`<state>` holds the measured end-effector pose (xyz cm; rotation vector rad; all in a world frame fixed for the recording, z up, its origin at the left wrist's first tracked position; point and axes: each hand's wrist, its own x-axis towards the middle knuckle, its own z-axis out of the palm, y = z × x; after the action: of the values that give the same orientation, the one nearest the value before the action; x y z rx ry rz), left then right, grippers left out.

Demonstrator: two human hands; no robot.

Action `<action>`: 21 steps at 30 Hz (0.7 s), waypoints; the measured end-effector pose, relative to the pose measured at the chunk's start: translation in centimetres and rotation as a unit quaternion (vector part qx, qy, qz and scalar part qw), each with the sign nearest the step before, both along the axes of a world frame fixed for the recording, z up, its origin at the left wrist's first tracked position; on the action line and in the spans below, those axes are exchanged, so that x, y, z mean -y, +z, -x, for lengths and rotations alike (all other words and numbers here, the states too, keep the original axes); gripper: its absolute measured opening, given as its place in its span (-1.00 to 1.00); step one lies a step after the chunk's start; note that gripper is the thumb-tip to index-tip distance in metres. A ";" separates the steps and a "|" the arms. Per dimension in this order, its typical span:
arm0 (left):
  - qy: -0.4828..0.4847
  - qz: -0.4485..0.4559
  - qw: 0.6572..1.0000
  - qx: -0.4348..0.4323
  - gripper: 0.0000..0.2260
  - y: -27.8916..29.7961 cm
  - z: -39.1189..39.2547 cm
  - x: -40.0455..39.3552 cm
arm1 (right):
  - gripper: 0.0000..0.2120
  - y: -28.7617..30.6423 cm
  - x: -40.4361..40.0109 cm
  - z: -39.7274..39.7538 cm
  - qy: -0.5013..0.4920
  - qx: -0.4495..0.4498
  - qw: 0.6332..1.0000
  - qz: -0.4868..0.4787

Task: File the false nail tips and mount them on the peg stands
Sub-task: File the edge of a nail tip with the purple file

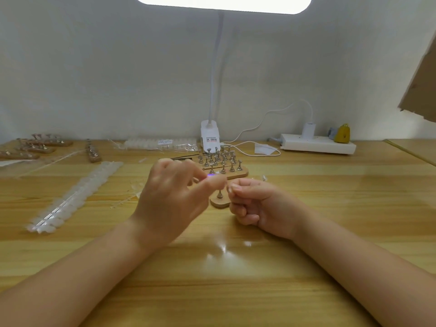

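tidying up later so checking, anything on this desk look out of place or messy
A little. Clear plastic scraps lie loose on the table left of the left hand, and a face mask lies among the lamp cables. Nothing looks spilled or broken.

Wooden table (306, 267), peg stands (225, 167), nail strips (77, 194), power strip (317, 143)

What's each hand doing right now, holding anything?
Left hand: fingers pinched together above the peg stand; what they hold is too blurred to tell.
Right hand: fingers curled, thumb and forefinger pinched; whether anything is held cannot be told.
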<state>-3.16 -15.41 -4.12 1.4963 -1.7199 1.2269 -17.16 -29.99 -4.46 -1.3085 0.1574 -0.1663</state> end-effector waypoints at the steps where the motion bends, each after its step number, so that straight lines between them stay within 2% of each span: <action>1: -0.028 0.009 0.999 0.018 -0.67 -0.1 0.5 0.2 | -0.96 0.0 0.0 0.0 0.003 0.003 1.000 0.003; 4: -0.075 -0.004 0.995 0.061 -0.75 -0.4 1.8 0.6 | -0.93 0.2 -0.1 0.2 0.030 0.000 0.999 0.020; 7: -0.022 -0.023 0.999 0.013 -0.62 -0.1 0.1 0.1 | -0.93 0.3 0.1 0.4 0.041 -0.008 0.999 0.020; 9: -0.011 -0.015 1.000 0.001 -0.60 0.1 -0.1 -0.1 | -0.97 0.3 0.0 0.4 0.040 -0.006 0.999 0.019; 13: -0.075 0.008 0.995 0.069 -0.75 -0.3 1.9 0.5 | -0.92 0.3 -0.1 0.3 0.029 -0.004 0.999 0.020; 17: 0.003 -0.002 1.000 0.022 -0.59 0.2 -0.2 0.0 | -0.97 0.2 0.1 0.2 0.020 -0.006 1.000 0.002; 19: -0.001 0.010 1.000 0.024 -0.63 0.3 -0.2 0.0 | -0.93 0.1 0.1 0.1 0.012 0.000 1.000 -0.001; 21: -0.049 0.017 0.997 0.063 -0.75 0.0 1.1 0.4 | -0.88 0.1 0.1 0.2 0.024 0.004 1.000 0.018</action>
<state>-4.28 -15.85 -4.11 1.3232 -1.8209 1.3172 -17.32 -30.06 -4.33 -1.3460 0.1177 -0.1339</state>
